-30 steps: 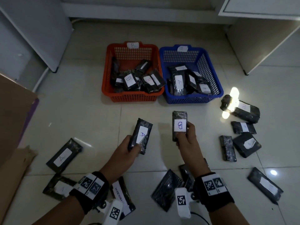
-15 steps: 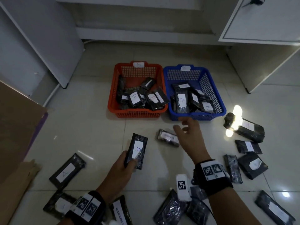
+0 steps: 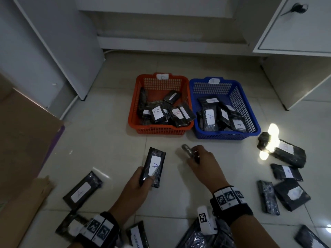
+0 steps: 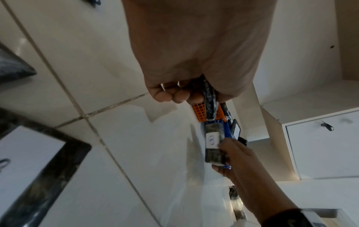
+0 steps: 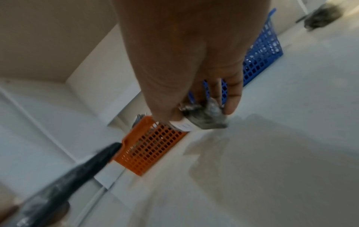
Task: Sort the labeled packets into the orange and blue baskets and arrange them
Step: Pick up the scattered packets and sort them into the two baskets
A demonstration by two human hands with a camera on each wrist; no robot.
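Observation:
My left hand (image 3: 148,178) grips the lower end of a black packet with a white label marked A (image 3: 155,166), held over the floor in front of the orange basket (image 3: 161,130). My right hand (image 3: 195,155) is low to the floor just before the gap between the baskets. Its fingers are curled round a second black packet (image 3: 188,152), whose label shows in the right wrist view (image 5: 202,119). The orange basket holds several packets marked B, and the blue basket (image 3: 223,136) holds several marked A. In the left wrist view my fingers clamp the A packet (image 4: 210,98) edge-on.
Loose black packets lie on the tiled floor at the left (image 3: 82,190), at the right (image 3: 286,154) and near my wrists. Brown cardboard (image 3: 23,140) leans at the left. White cabinets (image 3: 295,72) stand behind and to the right of the baskets.
Half a second ago the B packet lay loose under my spread right hand; now that hand grips it. My left hand still holds the A packet. The view has tilted upward.

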